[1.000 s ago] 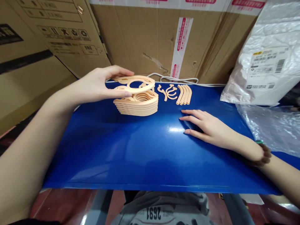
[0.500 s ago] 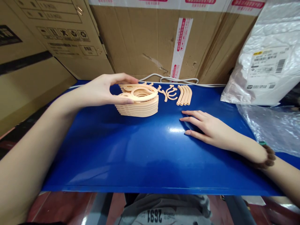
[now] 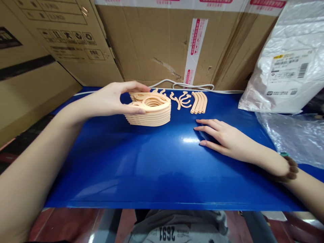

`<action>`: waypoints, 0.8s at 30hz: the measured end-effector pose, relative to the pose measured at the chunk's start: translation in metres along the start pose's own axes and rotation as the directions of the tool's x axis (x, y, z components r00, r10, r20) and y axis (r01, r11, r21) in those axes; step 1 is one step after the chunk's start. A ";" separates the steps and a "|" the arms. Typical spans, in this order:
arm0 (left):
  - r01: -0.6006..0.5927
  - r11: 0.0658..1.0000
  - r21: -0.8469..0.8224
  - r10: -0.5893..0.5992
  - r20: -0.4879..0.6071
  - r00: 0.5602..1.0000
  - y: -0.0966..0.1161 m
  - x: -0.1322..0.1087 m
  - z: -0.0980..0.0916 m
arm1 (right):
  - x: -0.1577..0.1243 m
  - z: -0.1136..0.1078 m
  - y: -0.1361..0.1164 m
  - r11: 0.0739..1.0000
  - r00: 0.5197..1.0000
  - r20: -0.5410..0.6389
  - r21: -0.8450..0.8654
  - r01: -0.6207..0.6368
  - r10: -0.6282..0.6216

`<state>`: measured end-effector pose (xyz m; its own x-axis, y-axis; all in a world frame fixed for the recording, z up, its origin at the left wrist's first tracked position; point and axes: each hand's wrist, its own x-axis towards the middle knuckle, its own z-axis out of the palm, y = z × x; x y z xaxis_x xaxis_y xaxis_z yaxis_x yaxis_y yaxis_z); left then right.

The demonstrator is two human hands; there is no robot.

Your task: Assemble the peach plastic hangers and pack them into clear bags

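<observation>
Top piece [image 3: 158, 108], raised a second earlier, now sits on stack [image 3: 149, 120]; left hand [image 3: 113, 98] pinching its end. Right hand [image 3: 222, 137] spread, empty. Hooks [image 3: 178, 104], strips [image 3: 201, 103] behind.

A glossy blue table [image 3: 162, 175] stands over a reddish tiled floor [image 3: 63, 222] — light glinting off both — with a big taped cardboard box [image 3: 152, 40] behind the table and another carton [image 3: 76, 64] at left.

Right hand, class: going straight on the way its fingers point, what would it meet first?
The right hand would probably meet the stack of cream pieces first, though depth is unclear from this view.
</observation>
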<state>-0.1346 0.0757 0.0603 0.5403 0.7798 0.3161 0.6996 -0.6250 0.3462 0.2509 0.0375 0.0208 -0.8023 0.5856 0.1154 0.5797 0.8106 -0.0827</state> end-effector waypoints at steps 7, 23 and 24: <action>0.062 0.997 -0.045 -0.062 0.004 0.998 0.003 0.001 0.000 | 0.000 0.000 0.000 1.000 1.000 -0.001 -0.007 0.004 -0.004; 0.057 0.998 -0.031 -0.058 -0.012 0.998 0.005 0.001 0.002 | 0.000 0.000 -0.001 0.999 0.999 0.037 -0.053 -0.001 0.003; 0.071 0.997 -0.038 -0.072 -0.008 0.997 0.006 0.001 0.002 | 0.000 0.000 -0.001 0.999 0.999 0.037 -0.054 -0.001 0.003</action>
<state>-0.1288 0.0726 0.0613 0.4850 0.8223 0.2975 0.7181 -0.5687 0.4012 0.2500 0.0365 0.0211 -0.8051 0.5879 0.0779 0.5876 0.8086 -0.0296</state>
